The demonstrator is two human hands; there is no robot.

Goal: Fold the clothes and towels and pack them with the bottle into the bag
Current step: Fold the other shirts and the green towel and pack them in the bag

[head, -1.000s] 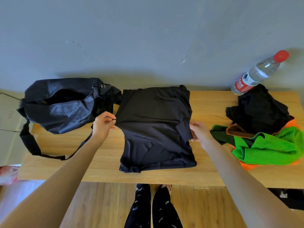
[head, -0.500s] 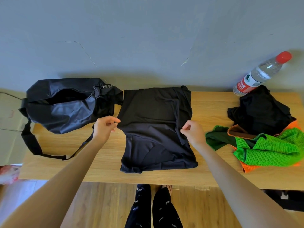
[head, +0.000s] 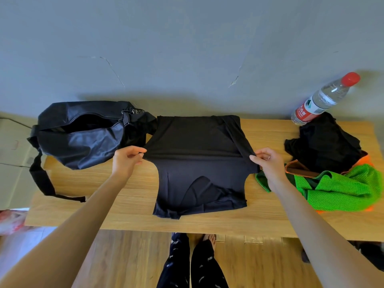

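Right hand has shifted outward; both it and left hand now pinch the black shirt edges, lifted taut. Cross-fold looks imminent; nothing packed yet.

Black shirt, plain, pinched in my two hands. Black bag with black strap. Clear bottle, red cap, red-and-white label. Black garment, unpatterned. Bright green mesh towel; orange cloth beneath it. Light wood-grain table. My trousers: dark with small pale marks.
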